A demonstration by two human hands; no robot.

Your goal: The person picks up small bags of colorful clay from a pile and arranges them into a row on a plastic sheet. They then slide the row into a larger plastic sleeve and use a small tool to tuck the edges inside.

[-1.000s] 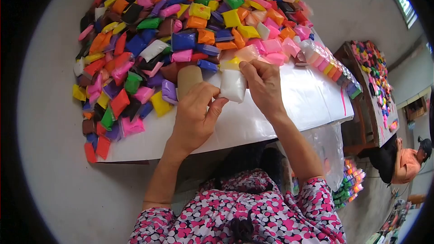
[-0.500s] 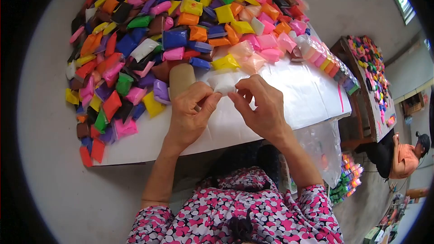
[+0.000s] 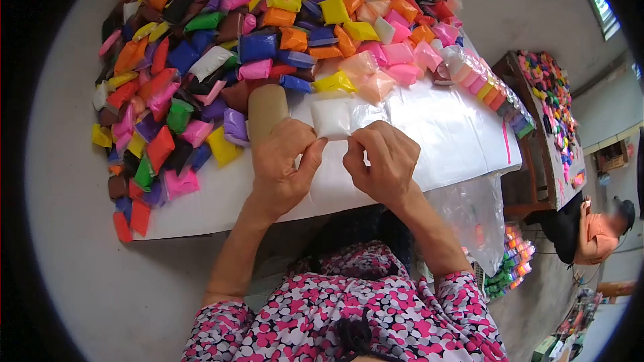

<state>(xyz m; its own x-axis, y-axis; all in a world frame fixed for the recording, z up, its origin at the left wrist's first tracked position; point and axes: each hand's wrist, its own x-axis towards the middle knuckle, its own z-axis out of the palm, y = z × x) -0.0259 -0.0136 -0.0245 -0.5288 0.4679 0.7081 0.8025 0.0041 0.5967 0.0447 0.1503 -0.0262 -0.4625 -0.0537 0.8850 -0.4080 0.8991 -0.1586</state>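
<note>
A small white packet [image 3: 331, 118], soft and pillow-shaped in a clear wrapper, is held up between my two hands. My left hand [image 3: 285, 164] pinches its lower left corner between thumb and curled fingers. At the lower right corner, my right hand [image 3: 386, 161] grips it the same way, with clear wrapper film [image 3: 369, 114] showing just above the knuckles. A tan cylinder [image 3: 267, 112] lies right behind my left hand, partly covered by it.
Many coloured packets [image 3: 258, 47] are heaped over the back and left of the white-covered table [image 3: 443, 141]. A clear-wrapped row of packets [image 3: 483, 87] lies at the right edge. A plastic bag [image 3: 473, 218] hangs below. A seated person [image 3: 597, 234] is beside another loaded table [image 3: 537, 127].
The white packet now lies flatter and faces me more fully between my hands. My right hand has turned slightly, its fingers closer over the corner. The view has shifted a little.
</note>
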